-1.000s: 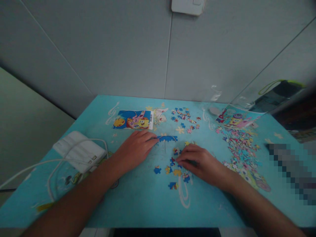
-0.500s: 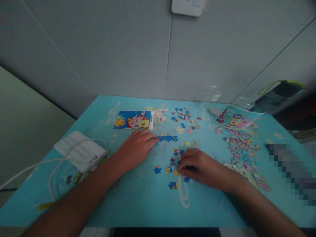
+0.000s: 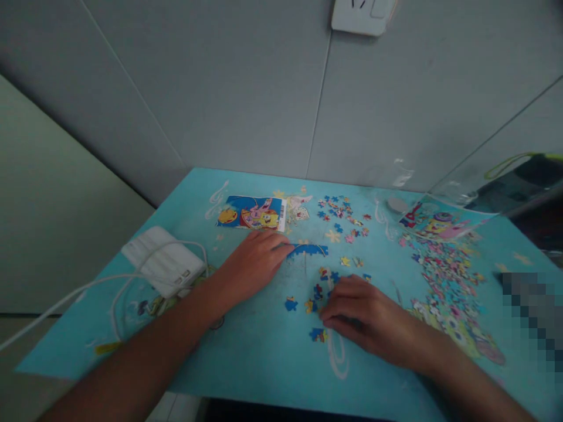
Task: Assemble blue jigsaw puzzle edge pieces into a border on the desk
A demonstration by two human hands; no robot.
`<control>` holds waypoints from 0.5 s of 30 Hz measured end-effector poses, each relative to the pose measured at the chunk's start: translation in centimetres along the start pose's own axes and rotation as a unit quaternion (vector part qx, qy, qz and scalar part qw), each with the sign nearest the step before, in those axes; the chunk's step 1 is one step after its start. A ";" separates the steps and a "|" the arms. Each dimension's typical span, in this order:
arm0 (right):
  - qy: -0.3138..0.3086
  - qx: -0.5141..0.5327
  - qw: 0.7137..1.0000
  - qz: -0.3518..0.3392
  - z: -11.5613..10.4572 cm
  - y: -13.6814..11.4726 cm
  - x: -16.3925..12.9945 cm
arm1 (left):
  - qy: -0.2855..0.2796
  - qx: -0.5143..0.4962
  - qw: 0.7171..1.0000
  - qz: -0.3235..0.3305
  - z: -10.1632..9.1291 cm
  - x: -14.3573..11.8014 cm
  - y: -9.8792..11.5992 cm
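Observation:
My left hand rests on the table with its fingers closed at the left end of a narrow blue strip of joined puzzle pieces, part of which it covers. To the right and nearer me, my right hand is curled, thumb and fingertips pinched together low over the table. What lies in that pinch is hidden. Around its fingertips are loose pieces: a blue and yellow piece, a yellowish piece, a dark red and blue piece and a blue piece with yellow.
A cartoon picture card lies behind my left hand. Farther back is a small group of pieces; a large pile spreads at right beside a clear bag. A white power bank with a cable sits left.
The view has turned a little left, so everything sits farther right. The yellow piece at my right fingertips is no longer visible. My left hand stays at the strip.

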State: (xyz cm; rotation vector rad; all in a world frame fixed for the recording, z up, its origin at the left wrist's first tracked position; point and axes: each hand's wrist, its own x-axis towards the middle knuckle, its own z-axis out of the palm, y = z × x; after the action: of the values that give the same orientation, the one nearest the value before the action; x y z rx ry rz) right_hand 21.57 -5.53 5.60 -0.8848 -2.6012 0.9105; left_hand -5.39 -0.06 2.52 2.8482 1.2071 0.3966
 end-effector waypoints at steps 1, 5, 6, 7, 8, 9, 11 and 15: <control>-0.006 -0.002 1.000 -0.003 0.2 -0.3 0.0 | -0.001 -0.001 1.000 0.000 0.0 0.0 0.1; 0.003 -0.034 0.999 0.000 2.1 -0.9 0.5 | 0.001 0.005 1.000 -0.003 0.2 -0.1 0.2; 0.018 -0.045 0.999 0.004 2.9 -0.9 0.6 | 0.002 0.007 1.000 -0.004 0.3 -0.1 0.2; 0.041 -0.055 0.998 0.008 3.6 -0.9 0.8 | 0.003 0.008 1.000 -0.005 0.3 -0.1 0.2; 0.061 -0.065 0.996 0.015 4.4 -0.9 1.0 | 0.004 0.008 1.000 -0.005 0.3 -0.1 0.2; 0.077 -0.072 0.994 0.024 5.1 -0.8 1.2 | 0.005 0.008 1.000 -0.005 0.2 -0.1 0.3; 0.096 -0.083 0.991 0.041 6.2 -0.7 1.5 | 0.004 0.007 1.000 -0.002 0.1 0.0 0.4; 0.106 -0.097 0.989 0.047 6.8 -0.7 2.1 | -0.004 0.007 1.000 0.000 -0.1 -0.1 0.7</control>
State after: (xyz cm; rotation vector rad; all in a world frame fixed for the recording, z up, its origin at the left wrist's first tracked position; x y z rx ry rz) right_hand 16.82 -7.98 0.84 -1.0965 -2.5113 0.5549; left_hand -5.00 -0.57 2.65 2.8585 1.2132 0.3786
